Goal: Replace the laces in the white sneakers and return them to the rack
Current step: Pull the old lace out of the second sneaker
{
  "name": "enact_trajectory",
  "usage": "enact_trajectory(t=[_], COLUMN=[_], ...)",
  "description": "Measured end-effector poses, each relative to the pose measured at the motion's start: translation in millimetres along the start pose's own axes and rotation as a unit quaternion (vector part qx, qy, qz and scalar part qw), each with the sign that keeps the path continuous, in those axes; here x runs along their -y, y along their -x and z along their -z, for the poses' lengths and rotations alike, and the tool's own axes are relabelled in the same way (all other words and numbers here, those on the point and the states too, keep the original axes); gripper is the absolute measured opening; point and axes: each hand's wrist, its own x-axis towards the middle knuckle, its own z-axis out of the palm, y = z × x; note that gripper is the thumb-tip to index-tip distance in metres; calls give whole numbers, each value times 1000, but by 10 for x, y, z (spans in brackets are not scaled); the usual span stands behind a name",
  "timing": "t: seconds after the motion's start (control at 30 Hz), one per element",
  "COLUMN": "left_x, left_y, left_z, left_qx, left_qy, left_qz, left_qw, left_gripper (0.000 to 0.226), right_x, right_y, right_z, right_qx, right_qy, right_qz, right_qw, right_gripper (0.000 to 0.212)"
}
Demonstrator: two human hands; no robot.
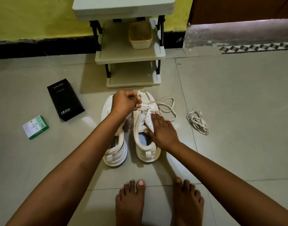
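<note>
Two white sneakers stand side by side on the floor, toes pointing at the rack. The left sneaker [114, 150] shows no lace. The right sneaker [144, 121] has a cream lace [168, 106] partly threaded, its loose end looping onto the floor to the right. My left hand [125, 101] pinches this lace above the toe of the right sneaker. My right hand [161, 128] rests flat on the right sneaker's side and tongue, fingers straight, thumb at the collar. A second lace [197, 122] lies bundled on the floor further right.
A cream shoe rack [130, 54] stands against the yellow wall, a beige tub [140, 35] on its middle shelf. A black phone box [65, 99] and a small green box [35, 127] lie on the tiles at left. My bare feet [158, 201] are at the bottom.
</note>
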Motion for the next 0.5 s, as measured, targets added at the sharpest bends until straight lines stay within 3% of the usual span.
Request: enact_trajectory(t=[0.17, 0.3, 0.4, 0.5], left_x=[-78, 0, 132, 262], left_y=[-51, -87, -91, -71], left_z=[40, 65, 163, 216], left_qx=[48, 53, 149, 250], left_qy=[15, -165, -246, -297], left_qz=[-56, -83, -51, -19], left_qw=[997, 981, 956, 921], left_gripper=[57, 58, 54, 69], right_x=[-16, -40, -36, -17], right_y=[2, 3, 14, -1], right_z=[-18, -16, 35, 184], right_qx=[-12, -21, -35, -77], right_qy=[-20, -38, -51, -88], right_qz=[4, 10, 24, 19], right_qw=[1000, 999, 998, 993], right_gripper=[72, 75, 80, 60])
